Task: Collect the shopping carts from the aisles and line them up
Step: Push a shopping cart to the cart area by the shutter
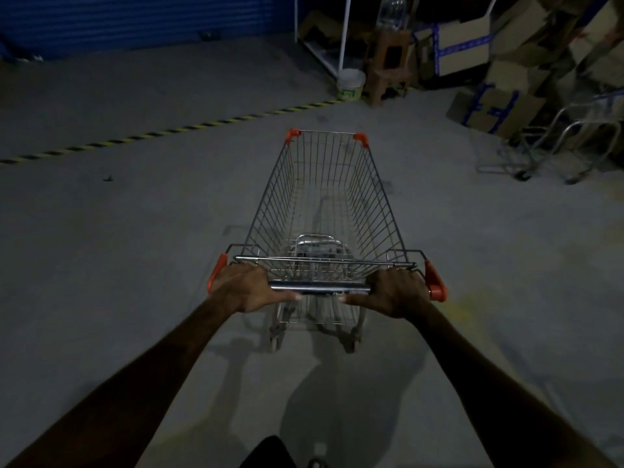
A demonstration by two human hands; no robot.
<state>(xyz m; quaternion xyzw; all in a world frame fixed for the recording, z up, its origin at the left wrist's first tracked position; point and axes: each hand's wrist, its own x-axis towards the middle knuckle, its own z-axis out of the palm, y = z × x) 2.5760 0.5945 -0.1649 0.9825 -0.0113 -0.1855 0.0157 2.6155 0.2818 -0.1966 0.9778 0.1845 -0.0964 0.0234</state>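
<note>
Wire-mesh shopping cart [324, 204], tubular handle [319, 287]

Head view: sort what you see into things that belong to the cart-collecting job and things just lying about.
Job:
- shopping cart, empty wire basket, orange corner guards
- cart handle, gripped by the left hand and the right hand

Lying about:
- white bucket
- brown stool
- cardboard boxes
- metal frame on the right
- striped floor tape

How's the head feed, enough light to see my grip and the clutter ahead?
Head view: dim, edges vignetted; both hands, left and right, read clearly on the silver wire shopping cart; brown cardboard boxes look soft; yellow-black floor stripe bows from wide-angle distortion.
</note>
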